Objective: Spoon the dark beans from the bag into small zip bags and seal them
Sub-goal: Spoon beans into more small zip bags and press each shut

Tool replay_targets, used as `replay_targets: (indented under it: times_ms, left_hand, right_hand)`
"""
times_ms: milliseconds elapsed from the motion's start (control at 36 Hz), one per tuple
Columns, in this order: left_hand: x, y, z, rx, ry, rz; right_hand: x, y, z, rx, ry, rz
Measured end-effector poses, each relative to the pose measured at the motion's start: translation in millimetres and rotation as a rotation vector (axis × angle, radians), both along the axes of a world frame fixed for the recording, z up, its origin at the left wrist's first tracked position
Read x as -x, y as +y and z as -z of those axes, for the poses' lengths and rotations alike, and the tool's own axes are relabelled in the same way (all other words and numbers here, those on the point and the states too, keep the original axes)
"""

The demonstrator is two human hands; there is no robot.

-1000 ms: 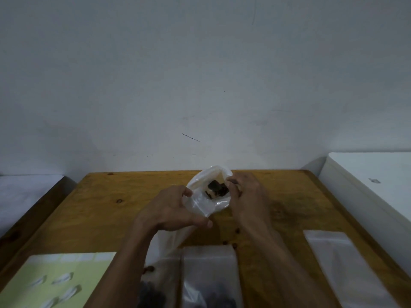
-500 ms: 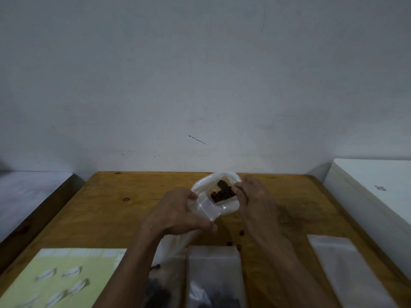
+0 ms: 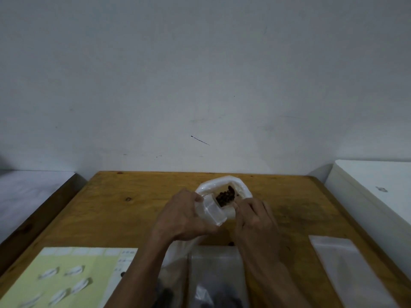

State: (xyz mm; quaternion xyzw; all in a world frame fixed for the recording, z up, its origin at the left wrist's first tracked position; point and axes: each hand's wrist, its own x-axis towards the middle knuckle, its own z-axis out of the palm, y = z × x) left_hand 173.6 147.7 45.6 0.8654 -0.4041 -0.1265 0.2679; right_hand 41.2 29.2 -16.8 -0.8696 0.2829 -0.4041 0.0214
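Note:
Above the wooden table (image 3: 124,210), my left hand (image 3: 184,216) is shut on a white plastic bag (image 3: 222,185), and it holds a small clear zip bag (image 3: 214,211) open against that bag's mouth. My right hand (image 3: 255,221) is pinched on what looks like a small spoon, mostly hidden. A heap of dark beans (image 3: 225,195) on the spoon sits at the small bag's opening. The white bag trails down under my left wrist, and more dark beans (image 3: 164,292) show near the bottom edge.
A clear zip bag (image 3: 216,276) with dark beans in it lies in front of me, and flat clear bags (image 3: 342,270) lie at the right. A yellow-green sheet (image 3: 66,278) with white labels is at the left. A white box (image 3: 373,196) borders the right. A loose bean (image 3: 231,243) lies on the wood.
The heap of beans has come from deeper in the white bag up to the small bag's opening. My left hand keeps its grip, and both hands sit slightly lower.

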Motion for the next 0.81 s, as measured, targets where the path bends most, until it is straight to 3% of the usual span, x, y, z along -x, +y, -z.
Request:
replay_targets:
  times_ms: [111, 306, 444, 806]
  left_hand:
    - [3, 1, -2, 0.006, 0.004, -0.004]
    - [5, 4, -6, -0.009, -0.021, -0.003]
    - [7, 4, -4, -0.017, -0.04, -0.003]
    - [13, 3, -9, -0.036, -0.055, -0.002]
  right_hand:
    - [-7, -4, 10, -0.027, 0.066, -0.016]
    - [-1, 0, 10, -0.026, -0.081, -0.054]
    - [-4, -5, 16, -0.058, 0.001, -0.047]
    - [-6, -2, 21, -0.061, -0.028, -0.049]
